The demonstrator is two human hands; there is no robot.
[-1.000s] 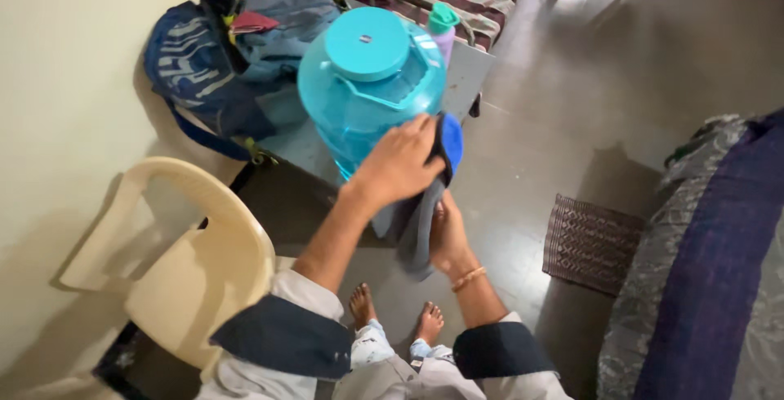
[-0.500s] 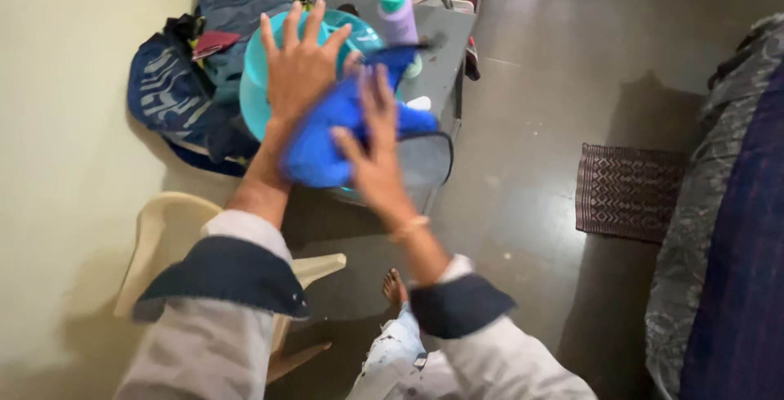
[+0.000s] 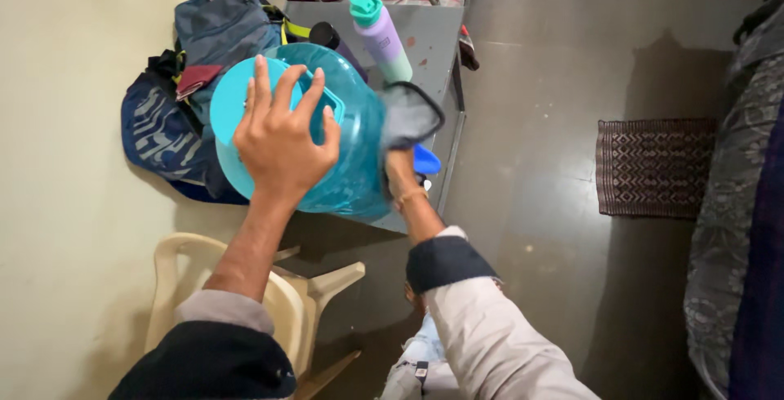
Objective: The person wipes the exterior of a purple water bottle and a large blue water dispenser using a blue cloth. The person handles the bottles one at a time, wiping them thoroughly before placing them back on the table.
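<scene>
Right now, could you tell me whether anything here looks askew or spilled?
No spill shows. The big teal jug leans over on the grey table rather than standing upright, with the left hand on its lid and the right hand pressing a cloth against its side.

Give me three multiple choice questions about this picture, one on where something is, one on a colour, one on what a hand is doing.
1. Where does the pastel bottle stand?
A. on the grey table, beyond the jug
B. on the plastic chair
C. on the floor mat

2. What colour is the big water jug?
A. red
B. turquoise
C. white

3. What is the left hand doing?
A. hanging free
B. gripping the bottle
C. spread flat on the jug's lid

Answers:
1. A, the bottle stands upright on the tabletop behind the jug.
2. B, its body and lid are blue-green.
3. C, the fingers are splayed over the lid, while the right hand presses a cloth to the jug's side.
</scene>
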